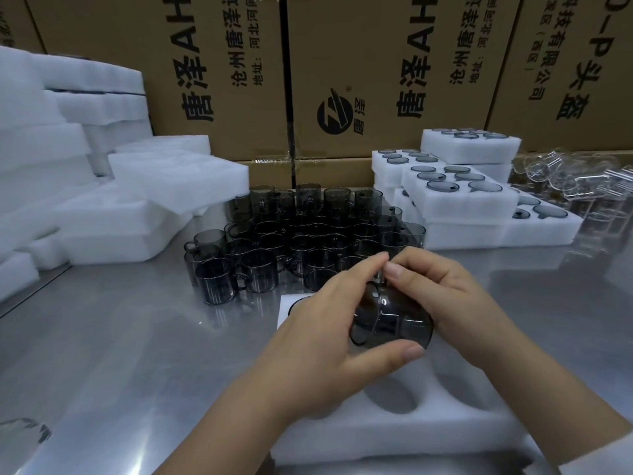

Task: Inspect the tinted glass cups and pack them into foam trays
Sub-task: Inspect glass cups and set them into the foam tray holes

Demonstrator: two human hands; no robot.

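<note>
Nearest to us lay a white foam tray (394, 437) on the table (120, 337), soft and matte, with round wells cut into it; two near wells showed as shaded hollows. Our forearms and hands covered its middle. Just above it we held one tinted glass cup (394, 323), a smoky grey cylinder tipped onto its side. Our left hand (322, 337) wrapped round it, with the thumb along the near wall and the fingers arched over the top. Our right hand (445, 296) gripped it from the other side, fingers curled behind it and the thumb tip pressed at the upper edge, touching the left forefinger. The table was brushed metal, shiny enough to mirror what stood on it. Beyond our hands a crowded cluster of tinted cups (308, 234) stood upright, handles pointing every way. To the right of it sat stacked filled foam trays (462, 204), grey rims showing in their wells. To the left rose piles of empty foam pieces (102, 214). At the far right lay a heap of clear glass pieces (575, 180), too jumbled to tell apart. Behind everything stood a wall of brown cardboard boxes (376, 63) with black printing.
</note>
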